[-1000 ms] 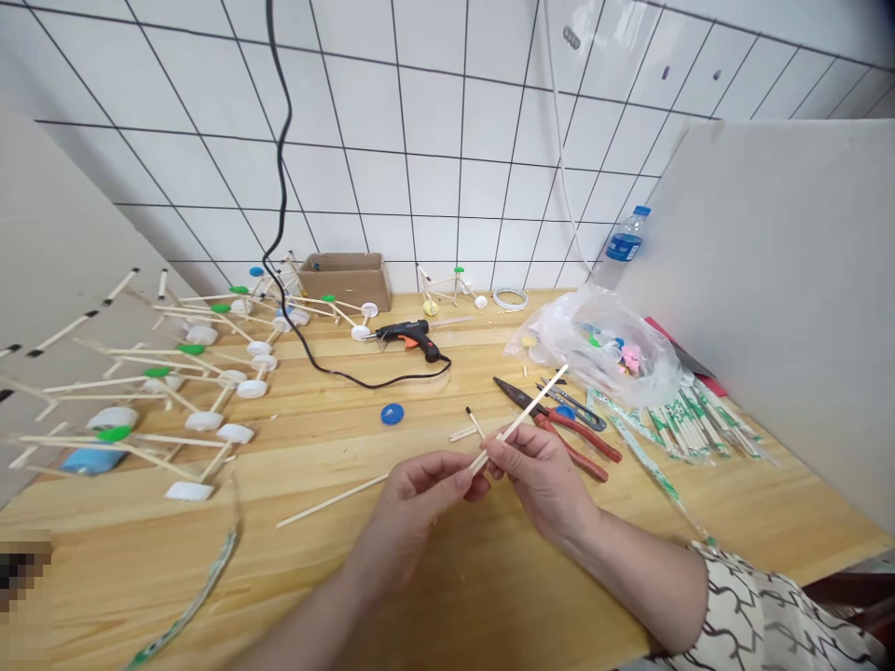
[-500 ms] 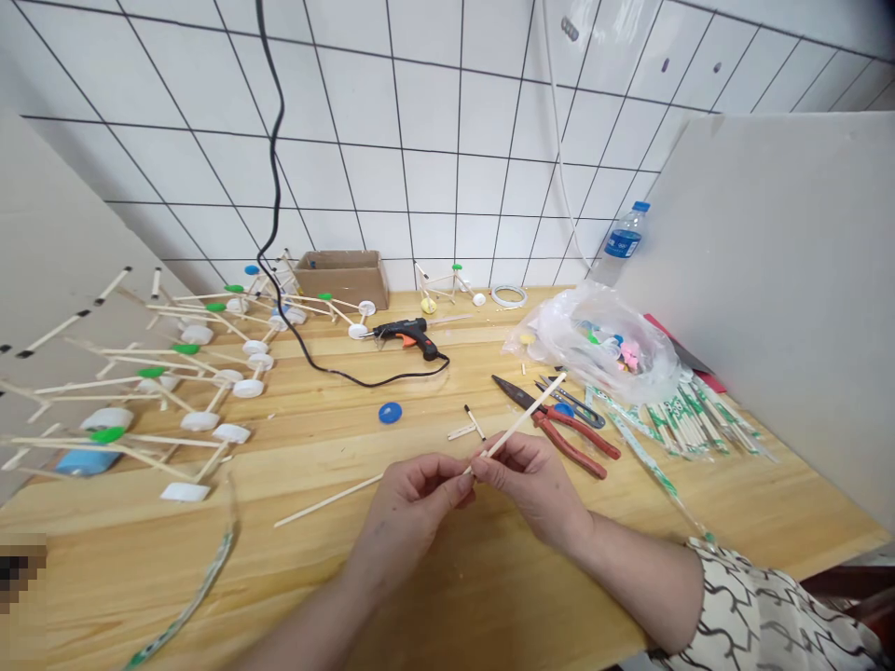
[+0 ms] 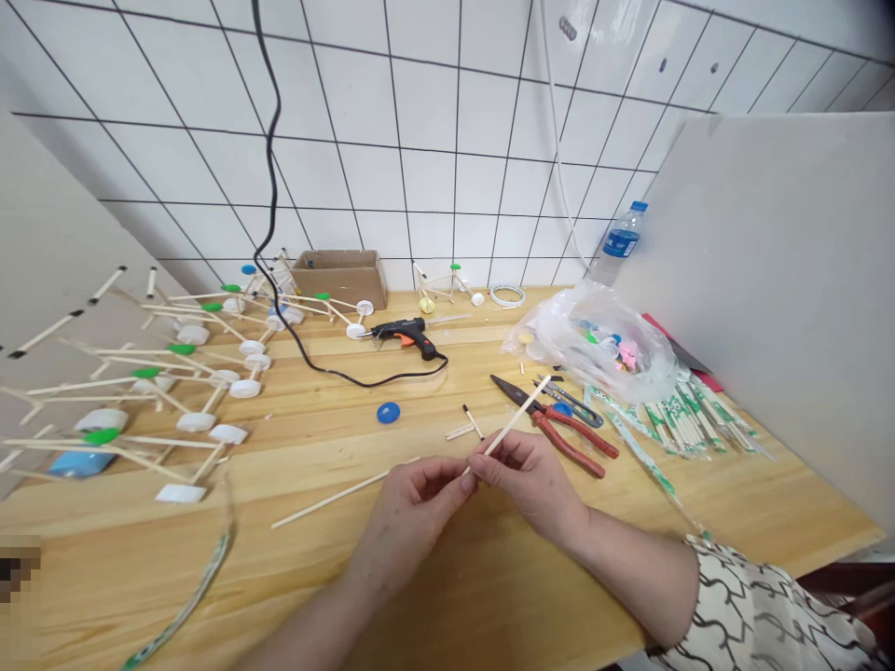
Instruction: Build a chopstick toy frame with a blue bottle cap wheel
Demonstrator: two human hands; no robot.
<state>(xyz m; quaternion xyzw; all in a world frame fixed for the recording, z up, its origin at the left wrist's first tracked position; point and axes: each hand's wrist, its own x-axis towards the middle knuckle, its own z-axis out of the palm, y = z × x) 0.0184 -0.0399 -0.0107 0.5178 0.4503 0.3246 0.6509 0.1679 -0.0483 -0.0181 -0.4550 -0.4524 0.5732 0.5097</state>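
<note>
Head view: left hand (image 3: 412, 522), right hand (image 3: 524, 489) pinching bamboo skewer (image 3: 510, 429) — its middle hidden by fingers.

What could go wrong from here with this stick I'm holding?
The thin wooden stick, pinched between your left hand and right hand, might snap or splinter into your fingers. Its upper end passes over the red-handled pliers, so it may catch them. The glue gun nozzle sits beside a white bottle cap; if hot, it could soften it.
</note>
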